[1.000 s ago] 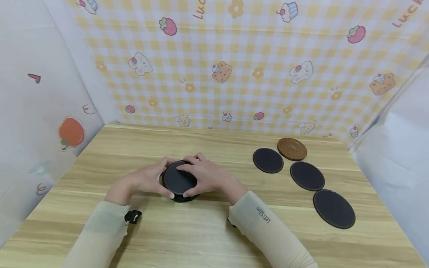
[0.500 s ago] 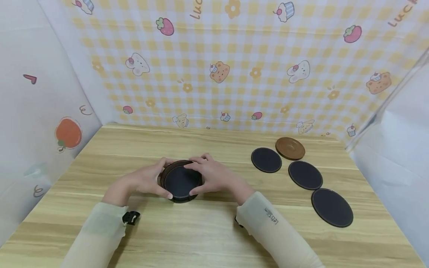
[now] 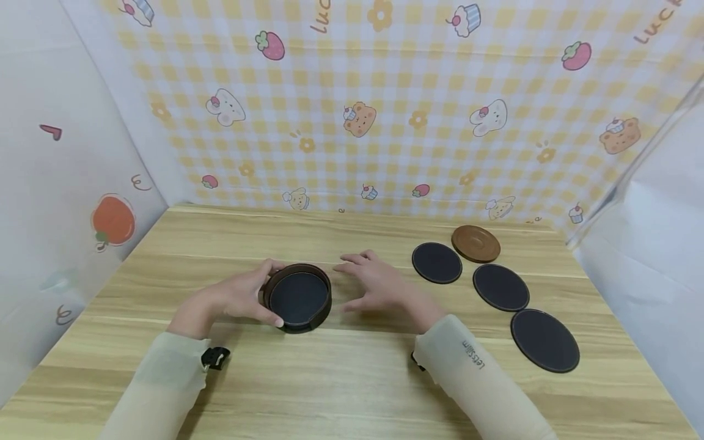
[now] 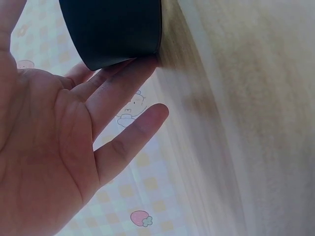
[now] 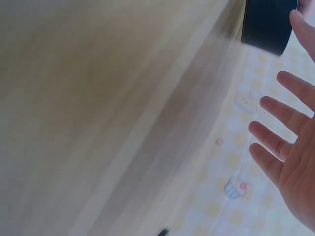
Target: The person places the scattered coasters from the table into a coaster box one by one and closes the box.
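Observation:
A round dark coaster holder (image 3: 322,313) with a raised wall and brown inner side stands on the table, left of centre in the head view. A black round coaster (image 3: 299,298) lies flat inside it. My left hand (image 3: 244,294) grips the holder's left side, thumb at the front and fingers behind. In the left wrist view, fingertips touch the wall of the holder (image 4: 115,29). Just right of the holder, my right hand (image 3: 379,284) is off it, fingers spread and holding nothing. The right wrist view shows that hand (image 5: 290,142) with the holder (image 5: 268,24) beyond it.
On the right of the wooden table (image 3: 352,385) lie three black coasters, a far one (image 3: 437,263), a middle one (image 3: 501,287) and a near one (image 3: 545,340). A brown round coaster (image 3: 476,243) lies behind them. A patterned cloth (image 3: 308,110) hangs at the back.
My right hand has let go of the black coaster, now down inside the holder, and moved away to the right. My left hand stays on the holder.

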A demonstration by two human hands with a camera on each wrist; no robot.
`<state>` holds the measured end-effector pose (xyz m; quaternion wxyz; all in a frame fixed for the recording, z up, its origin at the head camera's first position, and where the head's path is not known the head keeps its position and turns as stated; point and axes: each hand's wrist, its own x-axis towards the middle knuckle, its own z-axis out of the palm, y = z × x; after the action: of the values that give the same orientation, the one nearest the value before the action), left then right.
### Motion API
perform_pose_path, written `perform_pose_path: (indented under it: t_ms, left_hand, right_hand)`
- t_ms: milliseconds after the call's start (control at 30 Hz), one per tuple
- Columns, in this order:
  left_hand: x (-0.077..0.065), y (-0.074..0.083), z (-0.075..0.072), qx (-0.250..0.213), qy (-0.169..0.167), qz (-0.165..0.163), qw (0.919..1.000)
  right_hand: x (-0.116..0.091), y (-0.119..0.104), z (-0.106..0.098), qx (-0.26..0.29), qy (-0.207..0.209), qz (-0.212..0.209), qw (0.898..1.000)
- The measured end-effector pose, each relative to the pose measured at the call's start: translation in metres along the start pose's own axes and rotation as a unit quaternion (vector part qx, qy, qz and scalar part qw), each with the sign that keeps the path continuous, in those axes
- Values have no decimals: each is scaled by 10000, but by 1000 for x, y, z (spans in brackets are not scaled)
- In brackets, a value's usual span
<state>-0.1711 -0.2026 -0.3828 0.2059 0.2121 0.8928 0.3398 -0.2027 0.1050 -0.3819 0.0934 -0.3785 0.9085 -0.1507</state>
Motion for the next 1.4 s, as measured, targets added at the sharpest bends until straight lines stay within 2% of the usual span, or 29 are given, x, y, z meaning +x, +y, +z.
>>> perform_pose_path:
  t_ms: [133,333,533,833,1400]
  left_hand:
    - [0,0,-1,-17,-7,-17,10000]
    - [-2,1,-2,-33,-11,-38,10000]
    - [-3,0,0,-70,-11,105,9999]
    - [-2,-2,1,-170,-32,137,9998]
    - [-3,1,0,-97,-29,134,9999]
  right_hand:
    - [-9,14,-5,117,-29,207,9997]
    - [-20,40,-10,-14,-67,499,9987]
    - [-37,63,-15,-124,-22,726,9973]
    - [-63,87,-32,-106,-5,1259,9920]
    - [-86,128,-40,-174,-182,1957,9803]
